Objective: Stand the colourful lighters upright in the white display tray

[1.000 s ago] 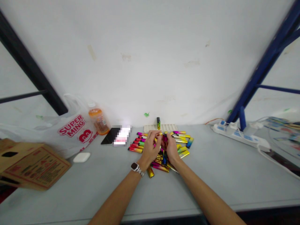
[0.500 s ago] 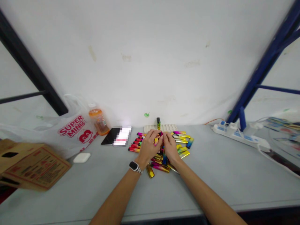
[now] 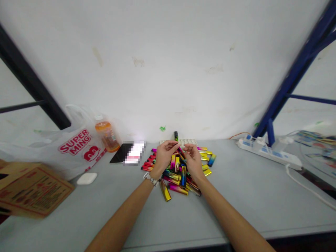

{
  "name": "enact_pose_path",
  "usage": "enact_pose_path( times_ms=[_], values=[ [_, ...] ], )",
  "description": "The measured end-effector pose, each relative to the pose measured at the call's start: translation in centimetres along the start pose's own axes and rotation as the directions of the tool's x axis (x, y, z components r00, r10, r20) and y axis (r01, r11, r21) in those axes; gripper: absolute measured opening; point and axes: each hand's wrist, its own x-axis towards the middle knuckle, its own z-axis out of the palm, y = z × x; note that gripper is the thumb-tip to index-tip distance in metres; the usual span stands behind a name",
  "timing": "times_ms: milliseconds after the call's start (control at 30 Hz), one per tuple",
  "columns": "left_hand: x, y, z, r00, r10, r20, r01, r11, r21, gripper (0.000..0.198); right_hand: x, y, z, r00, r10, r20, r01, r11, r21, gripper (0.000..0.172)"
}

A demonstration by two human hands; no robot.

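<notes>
Both my hands work close together above a pile of shiny, multicoloured lighters. My right hand is closed on a dark and magenta lighter, which slants between the hands. My left hand pinches at the upper end of that lighter; anything small between its fingertips is too blurred to make out. A white gridded tray lies behind the hands, partly covered by them. One lighter with a black top stands upright at the tray.
To the left are a cardboard box, a plastic bag, a white case, an orange bottle and a dark tablet with a blurred-out patch. A power strip with cables lies right, beside a blue metal post.
My hands have drawn slightly apart at the fingertips, so the slanted lighter shows more. My left wrist has turned, and more of the pile is visible. The view has shifted slightly.
</notes>
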Motion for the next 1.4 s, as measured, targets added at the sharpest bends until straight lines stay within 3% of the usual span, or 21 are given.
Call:
enact_pose_path(
  times_ms=[67, 167, 267, 367, 667, 1200, 1400],
  values=[
    [1.5, 0.3, -0.3, 0.997, 0.081, -0.016, -0.08, 0.994, 0.073, 0.026, 0.7, 0.3, -0.7, 0.997, 0.02, -0.069, -0.021, 1.0, -0.018, 0.024],
    [4.3, 0.3, -0.6, 0.974, 0.217, 0.061, -0.226, 0.941, 0.253, 0.019, 1.6, 0.7, -1.6, 0.993, 0.053, -0.107, -0.055, 0.998, -0.018, 0.022],
    [6.4, -0.6, -0.6, 0.947, 0.273, 0.167, -0.318, 0.865, 0.389, 0.013, 2.0, 0.8, -2.0, 0.991, 0.077, -0.107, -0.081, 0.996, -0.029, 0.02],
    [7.3, -1.9, -0.2, 0.943, 0.271, 0.193, -0.331, 0.828, 0.453, 0.009, 2.0, 0.7, -1.9, 0.992, 0.092, -0.083, -0.095, 0.995, -0.03, 0.018],
    [7.0, -4.8, 0.2, 0.96, 0.245, 0.137, -0.281, 0.849, 0.448, 0.009, 1.6, 0.1, -1.6, 0.996, 0.09, -0.011, -0.09, 0.995, -0.048, 0.012],
    [6.7, -4.6, 0.6, 0.95, 0.306, 0.058, -0.295, 0.825, 0.483, 0.007, 1.8, 0.3, -1.9, 0.997, 0.079, 0.019, -0.077, 0.991, -0.106, 0.011],
    [6.7, -5.2, 0.4, 0.952, 0.286, 0.11, -0.301, 0.801, 0.518, 0.007, 1.9, 0.2, -1.9, 0.996, 0.084, 0.016, -0.082, 0.993, -0.088, 0.01]
  ],
)
